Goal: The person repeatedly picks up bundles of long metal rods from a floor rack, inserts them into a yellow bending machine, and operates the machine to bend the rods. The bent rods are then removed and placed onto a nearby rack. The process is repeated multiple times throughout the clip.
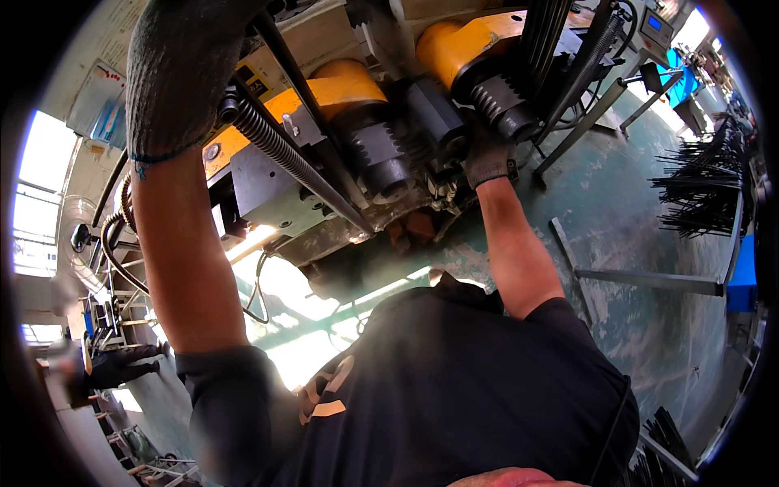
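Note:
In a grey knitted glove, my left hand [182, 69] is raised at the upper left, beside a dark slanting rod [292, 69] of the machine. Its fingers run to the top edge, so their grip is hidden. My right hand [488, 162], also gloved, reaches in among dark machine parts, just below a black faceted block [436, 114]. Shadow and metal hide those fingers. On either side of the block sit toothed dark cylinders, one on the left [381, 158] and one on the right [505, 105], each in front of a yellow housing [454, 50].
A coil spring on a rod [280, 154] slants across the machine's left side. Metal stand legs [649, 277] stand on the green floor at right, near a bundle of thin black rods [698, 183]. A person [122, 367] is at far left.

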Demonstrator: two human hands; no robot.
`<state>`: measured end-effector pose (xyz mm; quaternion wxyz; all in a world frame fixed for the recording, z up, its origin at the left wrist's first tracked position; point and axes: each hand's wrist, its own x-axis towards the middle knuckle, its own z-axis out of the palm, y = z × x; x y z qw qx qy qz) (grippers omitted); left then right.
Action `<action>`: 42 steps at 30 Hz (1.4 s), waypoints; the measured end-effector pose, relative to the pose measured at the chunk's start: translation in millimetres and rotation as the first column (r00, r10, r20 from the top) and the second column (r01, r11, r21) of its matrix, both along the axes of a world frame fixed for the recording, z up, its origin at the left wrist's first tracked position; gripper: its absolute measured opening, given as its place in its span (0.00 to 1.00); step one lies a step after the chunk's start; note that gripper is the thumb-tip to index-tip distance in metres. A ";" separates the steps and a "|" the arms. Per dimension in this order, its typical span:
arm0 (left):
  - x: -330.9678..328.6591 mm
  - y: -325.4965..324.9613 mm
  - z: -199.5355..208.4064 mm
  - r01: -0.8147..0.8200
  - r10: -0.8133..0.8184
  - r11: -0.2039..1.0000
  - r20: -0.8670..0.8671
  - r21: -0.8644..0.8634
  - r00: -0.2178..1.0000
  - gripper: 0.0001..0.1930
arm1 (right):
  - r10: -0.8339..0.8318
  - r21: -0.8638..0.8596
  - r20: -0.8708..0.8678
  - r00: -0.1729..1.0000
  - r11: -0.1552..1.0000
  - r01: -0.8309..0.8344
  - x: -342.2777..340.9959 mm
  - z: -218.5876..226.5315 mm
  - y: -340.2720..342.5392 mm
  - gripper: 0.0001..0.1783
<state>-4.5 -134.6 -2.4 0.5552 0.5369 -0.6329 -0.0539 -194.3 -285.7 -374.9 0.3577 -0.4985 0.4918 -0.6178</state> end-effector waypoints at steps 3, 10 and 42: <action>-0.6 -14.1 -12.0 -0.094 0.097 0.994 0.054 -0.050 0.994 0.20 | -0.025 0.439 0.372 0.928 0.886 -0.151 1.3 38.0 20.7 0.20; -8.7 11.7 13.3 -0.063 0.065 0.998 0.098 -0.020 0.993 0.17 | 0.033 0.181 0.151 0.988 0.982 -0.060 -5.2 -31.3 -14.3 0.20; 25.7 14.4 -11.2 0.039 -0.025 0.984 -0.082 0.174 0.996 0.22 | 0.216 0.047 -0.140 0.966 0.976 -0.212 -1.9 -47.3 4.8 0.12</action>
